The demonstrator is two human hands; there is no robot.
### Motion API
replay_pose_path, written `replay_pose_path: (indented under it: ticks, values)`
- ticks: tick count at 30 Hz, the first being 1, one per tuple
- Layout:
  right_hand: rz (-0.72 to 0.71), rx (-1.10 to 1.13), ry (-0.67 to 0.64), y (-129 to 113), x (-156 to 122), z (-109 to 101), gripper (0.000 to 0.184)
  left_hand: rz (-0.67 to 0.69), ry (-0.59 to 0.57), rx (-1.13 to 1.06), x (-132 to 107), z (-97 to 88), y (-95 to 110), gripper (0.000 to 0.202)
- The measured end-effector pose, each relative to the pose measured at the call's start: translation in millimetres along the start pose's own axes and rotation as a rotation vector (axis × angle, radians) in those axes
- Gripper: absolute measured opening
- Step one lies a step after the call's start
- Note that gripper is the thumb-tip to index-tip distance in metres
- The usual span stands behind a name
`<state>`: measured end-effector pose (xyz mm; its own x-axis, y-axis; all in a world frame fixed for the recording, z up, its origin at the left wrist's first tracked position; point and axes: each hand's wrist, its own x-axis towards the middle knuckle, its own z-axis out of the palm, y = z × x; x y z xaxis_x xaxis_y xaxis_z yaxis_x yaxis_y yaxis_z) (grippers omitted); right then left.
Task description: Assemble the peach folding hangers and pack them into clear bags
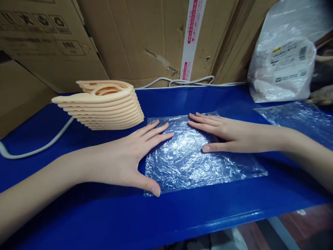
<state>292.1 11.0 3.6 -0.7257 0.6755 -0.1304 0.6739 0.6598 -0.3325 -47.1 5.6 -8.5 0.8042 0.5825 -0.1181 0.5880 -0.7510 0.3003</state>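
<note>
A crinkled clear plastic bag [192, 163] lies flat on the blue table [182, 215]. My left hand [127, 159] rests open on the bag's left edge, fingers spread and thumb at its near corner. My right hand [223, 133] lies flat and open on the bag's upper right part, fingers pointing left. A stack of several peach-coloured flat plastic pieces [104, 106] stands on the table just beyond my left hand.
Cardboard boxes [145, 38] wall off the back. A white cable [33, 151] runs along the left and back of the table. A white plastic parcel [283, 59] sits at the back right, with more clear bags [299, 118] in front of it.
</note>
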Motion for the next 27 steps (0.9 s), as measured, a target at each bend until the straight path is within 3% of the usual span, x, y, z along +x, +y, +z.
replay_pose_path:
  ticks: [4,7,9,10,13,16,23,27]
  values:
    - [0.021,-0.027,-0.006,16,-12,-16,0.068,0.000,-0.008,-0.006,1,-2.5,1,0.119]
    - [0.034,-0.132,0.196,12,-7,-14,0.050,-0.010,-0.021,0.007,1,-3.1,3,0.119]
    - [0.019,-0.177,0.319,0,0,-7,0.052,-0.030,-0.017,0.018,0,-2.6,4,0.119]
    - [-0.009,-0.166,0.321,-7,3,-2,0.056,-0.033,-0.012,0.022,0,-2.3,4,0.119]
    - [-0.078,-0.073,0.127,-24,5,9,0.075,-0.035,-0.032,0.035,0,-2.6,4,0.120]
    - [-0.044,-0.015,-0.025,-23,-1,10,0.082,-0.063,-0.088,0.056,1,-4.7,5,0.122]
    - [0.117,-0.068,-0.023,-1,-15,-3,0.088,-0.162,-0.137,0.066,-3,-6.5,13,0.121]
    - [0.122,-0.104,-0.044,-3,-15,-3,0.091,-0.209,-0.070,0.054,-13,-10.6,27,0.117]
